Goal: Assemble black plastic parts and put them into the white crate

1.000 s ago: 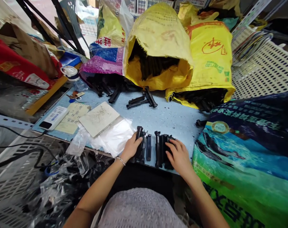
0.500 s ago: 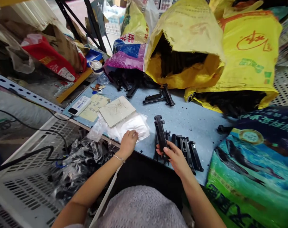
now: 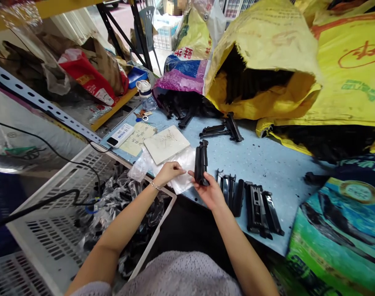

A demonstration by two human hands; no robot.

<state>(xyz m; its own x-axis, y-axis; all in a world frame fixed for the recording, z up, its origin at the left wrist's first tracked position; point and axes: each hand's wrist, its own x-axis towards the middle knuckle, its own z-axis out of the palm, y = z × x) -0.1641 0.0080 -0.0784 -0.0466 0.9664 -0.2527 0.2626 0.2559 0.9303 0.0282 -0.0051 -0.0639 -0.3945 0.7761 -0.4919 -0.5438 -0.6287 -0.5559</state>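
Note:
My right hand (image 3: 208,191) is wrapped round the lower end of a black plastic part (image 3: 201,162), which stands roughly upright above the table's front edge. Just left of it, my left hand (image 3: 169,172) has its fingertips pinched together at the clear plastic bags (image 3: 182,181); what they hold is too small to make out. A pale square board (image 3: 166,144) lies on the bags. To the right of my right hand, several more black parts (image 3: 257,209) lie side by side on the blue table (image 3: 267,164).
Yellow sacks (image 3: 267,41) of black parts line the back. A blue-green sack (image 3: 344,218) stands at the right, a white crate (image 3: 54,230) with bagged parts at lower left. A bottle (image 3: 146,95) and a phone (image 3: 121,135) are at back left.
The view has shifted left. My right hand has brought the black part leftward, close to my left hand, and turned it. My left hand's fingers have lifted off the bags into a pinch.

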